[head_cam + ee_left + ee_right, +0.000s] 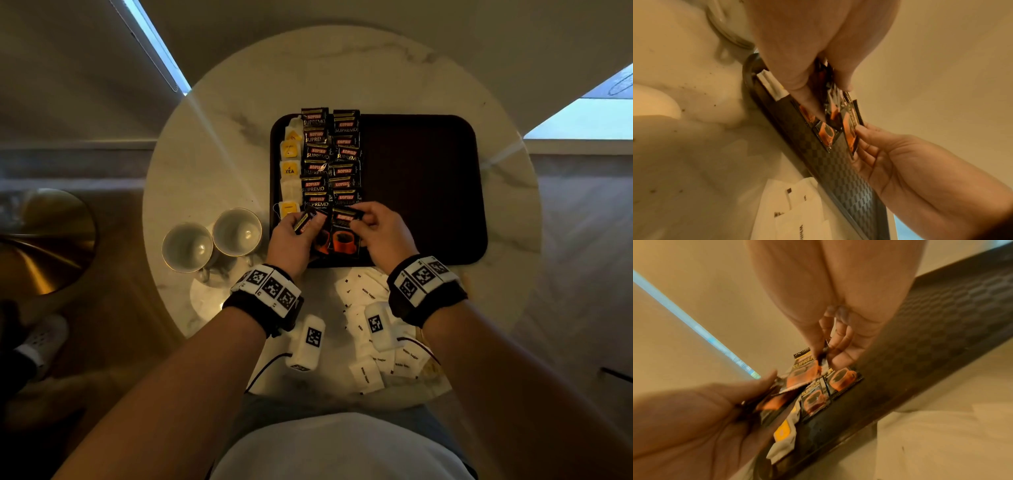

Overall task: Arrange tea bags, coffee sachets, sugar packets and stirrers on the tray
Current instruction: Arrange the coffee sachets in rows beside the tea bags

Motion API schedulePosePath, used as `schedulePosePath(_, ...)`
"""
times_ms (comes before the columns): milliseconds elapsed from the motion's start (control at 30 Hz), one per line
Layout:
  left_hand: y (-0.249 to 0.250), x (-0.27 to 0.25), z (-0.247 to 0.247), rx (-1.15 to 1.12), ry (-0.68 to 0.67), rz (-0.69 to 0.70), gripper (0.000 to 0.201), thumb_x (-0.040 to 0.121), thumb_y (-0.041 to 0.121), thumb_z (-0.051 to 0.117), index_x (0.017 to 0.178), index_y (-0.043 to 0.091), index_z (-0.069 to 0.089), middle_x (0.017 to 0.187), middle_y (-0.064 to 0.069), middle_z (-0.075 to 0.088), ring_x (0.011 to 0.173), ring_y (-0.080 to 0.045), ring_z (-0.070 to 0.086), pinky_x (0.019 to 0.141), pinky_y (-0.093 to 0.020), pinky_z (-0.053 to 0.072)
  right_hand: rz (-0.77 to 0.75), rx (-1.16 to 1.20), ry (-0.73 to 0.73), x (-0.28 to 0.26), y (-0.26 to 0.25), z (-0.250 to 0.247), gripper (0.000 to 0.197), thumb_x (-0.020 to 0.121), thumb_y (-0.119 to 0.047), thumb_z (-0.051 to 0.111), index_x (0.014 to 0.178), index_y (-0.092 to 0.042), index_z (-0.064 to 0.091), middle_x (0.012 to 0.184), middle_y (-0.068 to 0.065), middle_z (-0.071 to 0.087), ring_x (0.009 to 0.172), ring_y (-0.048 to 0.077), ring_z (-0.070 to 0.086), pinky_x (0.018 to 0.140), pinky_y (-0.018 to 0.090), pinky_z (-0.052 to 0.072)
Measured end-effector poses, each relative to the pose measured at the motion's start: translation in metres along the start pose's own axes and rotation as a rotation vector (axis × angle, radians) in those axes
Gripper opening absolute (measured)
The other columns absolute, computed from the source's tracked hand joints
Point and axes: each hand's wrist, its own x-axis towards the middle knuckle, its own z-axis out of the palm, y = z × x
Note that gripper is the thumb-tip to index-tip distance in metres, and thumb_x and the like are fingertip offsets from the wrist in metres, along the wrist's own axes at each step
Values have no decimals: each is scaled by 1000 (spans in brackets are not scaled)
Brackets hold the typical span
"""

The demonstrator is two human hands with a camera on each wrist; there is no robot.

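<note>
A dark tray [424, 178] lies on the round marble table [219, 144]. Along its left edge runs a column of tea bags [289, 161], and beside it two columns of black coffee sachets [330, 161]. My left hand [298, 233] grips a small bunch of coffee sachets [305, 219] over the tray's near left corner. My right hand [371, 224] pinches the top edge of one coffee sachet [346, 229] at the near end of the right column. In the right wrist view the right hand's fingers [818, 344] pinch that sachet [803, 376]. White sugar packets [373, 339] lie heaped on the table, under my right wrist.
Two white cups [212, 240] stand on the table left of the tray. The tray's right half [428, 205] is bare. A gold round object [44, 240] sits off the table at the far left. No stirrers are in view.
</note>
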Motion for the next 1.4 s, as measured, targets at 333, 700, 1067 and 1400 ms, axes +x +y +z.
schedulePosePath(333,-10,-5,-9,95,27,14,33,89,15,74,120,9,62,109,-4,73,99,-17,72,76,-23,59,-13,-309,144,35,7,-5,25,100,-16,59,125,-14,56,105,-3,62,92,9,60,70,17,46)
schedulePosePath(700,-9,-2,-9,30,12,-3,26,84,18,80,105,17,66,107,-7,76,94,-19,75,86,-39,61,-60,-289,240,21,-6,-3,38,93,-52,63,114,-21,62,105,-7,63,92,8,63,76,23,52)
schedulePosePath(1067,-10,-2,-5,64,132,-22,15,99,37,57,103,24,65,106,-3,74,98,-21,71,92,-46,58,84,-38,145,-2,11,3,21,94,-25,69,115,-21,66,102,-6,70,94,9,67,91,33,57)
schedulePosePath(1400,-23,-13,-16,253,134,-19,13,102,28,54,102,19,62,84,1,66,74,-13,63,69,-31,54,88,-309,106,14,3,44,10,95,-25,67,104,-21,68,103,0,70,93,15,67,88,33,57)
